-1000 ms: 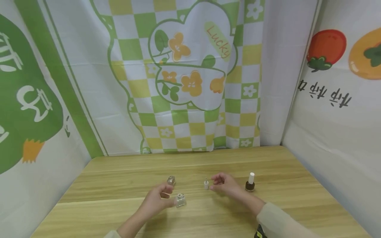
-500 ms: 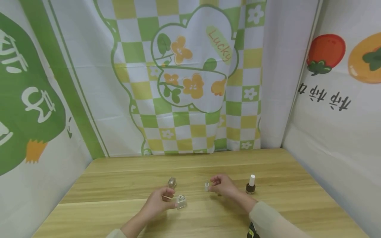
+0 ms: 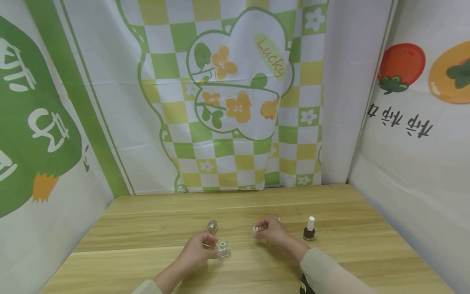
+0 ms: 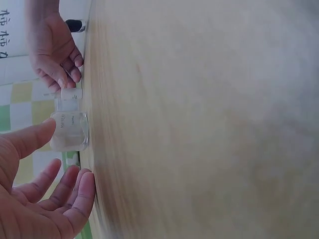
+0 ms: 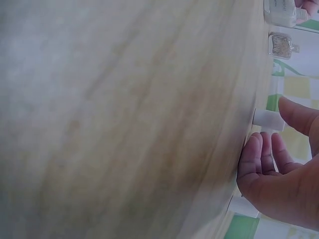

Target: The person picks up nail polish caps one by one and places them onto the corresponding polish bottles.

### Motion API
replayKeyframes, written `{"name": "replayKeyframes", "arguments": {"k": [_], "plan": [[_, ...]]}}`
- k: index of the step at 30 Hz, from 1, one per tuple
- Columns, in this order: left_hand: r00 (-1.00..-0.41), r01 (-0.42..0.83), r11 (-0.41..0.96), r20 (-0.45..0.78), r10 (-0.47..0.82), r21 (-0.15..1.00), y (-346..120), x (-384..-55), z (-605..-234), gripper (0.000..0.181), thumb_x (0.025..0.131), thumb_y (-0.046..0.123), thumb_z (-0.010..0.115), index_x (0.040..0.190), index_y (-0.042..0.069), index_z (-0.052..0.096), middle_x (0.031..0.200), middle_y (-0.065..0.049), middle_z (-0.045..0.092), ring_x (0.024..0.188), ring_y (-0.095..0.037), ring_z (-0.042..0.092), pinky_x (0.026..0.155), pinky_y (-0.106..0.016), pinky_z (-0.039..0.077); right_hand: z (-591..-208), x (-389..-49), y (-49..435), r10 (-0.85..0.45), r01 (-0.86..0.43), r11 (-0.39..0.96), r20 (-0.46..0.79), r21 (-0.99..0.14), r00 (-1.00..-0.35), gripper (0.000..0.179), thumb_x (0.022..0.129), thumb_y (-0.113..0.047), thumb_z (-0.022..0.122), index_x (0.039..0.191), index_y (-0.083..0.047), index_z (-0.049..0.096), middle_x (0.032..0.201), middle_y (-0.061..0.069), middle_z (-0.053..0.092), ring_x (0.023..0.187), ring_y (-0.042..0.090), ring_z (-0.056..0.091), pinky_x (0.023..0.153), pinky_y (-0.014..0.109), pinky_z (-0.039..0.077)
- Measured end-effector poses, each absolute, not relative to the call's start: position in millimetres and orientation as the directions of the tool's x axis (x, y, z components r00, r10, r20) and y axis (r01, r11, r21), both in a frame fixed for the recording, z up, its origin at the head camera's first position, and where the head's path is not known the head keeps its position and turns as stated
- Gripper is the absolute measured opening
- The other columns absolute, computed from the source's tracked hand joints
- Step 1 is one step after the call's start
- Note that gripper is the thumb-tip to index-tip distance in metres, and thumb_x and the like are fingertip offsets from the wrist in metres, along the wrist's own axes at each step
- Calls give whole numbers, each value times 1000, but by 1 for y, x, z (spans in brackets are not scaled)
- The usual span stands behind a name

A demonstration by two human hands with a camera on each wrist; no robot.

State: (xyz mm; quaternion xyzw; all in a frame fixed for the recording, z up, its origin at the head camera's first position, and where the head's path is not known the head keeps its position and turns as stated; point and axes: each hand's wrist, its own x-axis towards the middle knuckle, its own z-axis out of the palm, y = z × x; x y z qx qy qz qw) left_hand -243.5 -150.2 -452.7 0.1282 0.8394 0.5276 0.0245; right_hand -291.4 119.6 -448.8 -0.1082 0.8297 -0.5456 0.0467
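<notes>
My left hand [image 3: 198,249] is beside a clear, square nail polish bottle [image 3: 223,250] with an uncovered neck. In the left wrist view its thumb is right at the bottle's [image 4: 70,131] edge, and the other fingers spread loosely below. My right hand [image 3: 273,232] is at a white nail polish cap [image 3: 255,232], which stands upside down with its thin brush stem upward. The right wrist view has this cap [image 5: 268,119] between thumb and index fingertips, a small gap showing beside the index. Behind the right hand, a second white cap [image 3: 277,219] is mostly hidden.
A small glittery bottle [image 3: 212,226] stands beyond the left hand. Right of the right hand is a dark nail polish bottle [image 3: 309,232] with a white cap on. The wooden table [image 3: 147,228] meets printed curtains [image 3: 235,155] at the back and sides.
My right hand has moved left, its fingertips now at the near white cap, and the second cap has come into view behind it. My left hand has stayed beside the clear bottle.
</notes>
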Motion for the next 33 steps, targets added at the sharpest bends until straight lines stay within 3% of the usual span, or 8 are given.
{"name": "replayKeyframes", "arguments": {"k": [33], "plan": [[-957,194,452,66,284,871,-141,-243,-451,32,72,1,79,99,-3,62,89,-4,63,84,-20,61,74,-35,56,-456,-295,112,-199,-203,521,114,-829,-973,22,71,5,77,87,2,62,75,3,58,68,14,53,58,27,48]]}}
